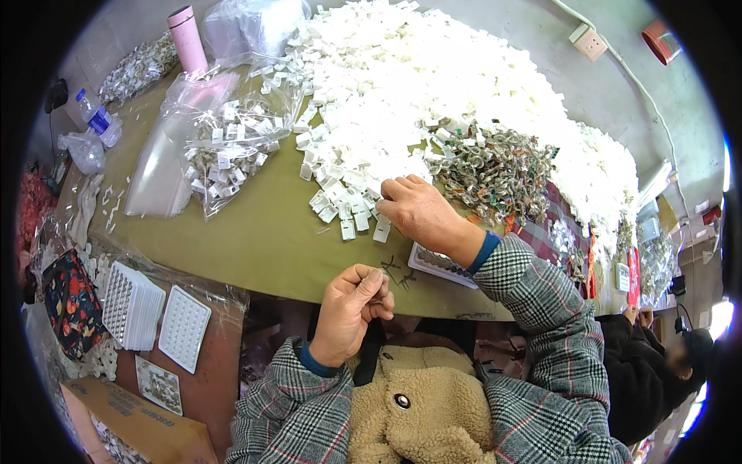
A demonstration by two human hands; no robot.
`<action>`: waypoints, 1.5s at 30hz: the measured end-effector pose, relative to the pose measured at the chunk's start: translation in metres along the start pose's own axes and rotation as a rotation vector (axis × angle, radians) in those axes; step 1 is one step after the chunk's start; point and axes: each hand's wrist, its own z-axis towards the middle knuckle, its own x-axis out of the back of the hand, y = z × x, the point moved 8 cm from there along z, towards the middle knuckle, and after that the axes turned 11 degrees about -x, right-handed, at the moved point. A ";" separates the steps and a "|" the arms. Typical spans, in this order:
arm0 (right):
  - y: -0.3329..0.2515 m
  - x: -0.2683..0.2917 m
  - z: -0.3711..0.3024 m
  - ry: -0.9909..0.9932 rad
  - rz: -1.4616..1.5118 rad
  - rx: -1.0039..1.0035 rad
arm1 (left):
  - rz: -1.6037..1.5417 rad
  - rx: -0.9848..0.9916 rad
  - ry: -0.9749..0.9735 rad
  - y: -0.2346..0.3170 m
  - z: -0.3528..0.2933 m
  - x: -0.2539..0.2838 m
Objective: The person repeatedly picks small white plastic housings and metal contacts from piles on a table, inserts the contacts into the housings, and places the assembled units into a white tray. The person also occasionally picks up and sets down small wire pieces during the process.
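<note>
My left hand [349,313] is raised near the table's front edge. Its thumb and fingers are pinched together, and anything between them is too small to make out. Over the near edge of a large heap of small white plastic pieces [348,131], my right hand [425,216] has its fingers curled downward. A single white piece [382,230] lies just below those fingertips; whether they grip anything is hidden. Beneath my right wrist sits a white tray [440,264] with rows of small round cavities, partly covered by the arm. Beyond that wrist is a pile of small metallic parts [495,174].
A clear bag [232,155] of white pieces lies left of the heap, near a pink tumbler [188,42]. Stacked white trays [131,305] and a cardboard box [139,421] stand lower left. Another person [653,379] in dark clothing works at far right.
</note>
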 end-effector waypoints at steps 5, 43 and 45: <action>0.006 0.033 -0.021 0.090 0.327 -0.333 | 0.190 -0.136 0.096 0.008 0.001 0.001; 0.129 0.111 -0.106 0.346 0.731 -0.916 | -0.264 0.161 -0.153 -0.003 0.038 -0.076; 0.083 0.106 -0.118 0.428 0.820 -0.775 | -0.337 0.148 -0.165 -0.008 0.034 -0.077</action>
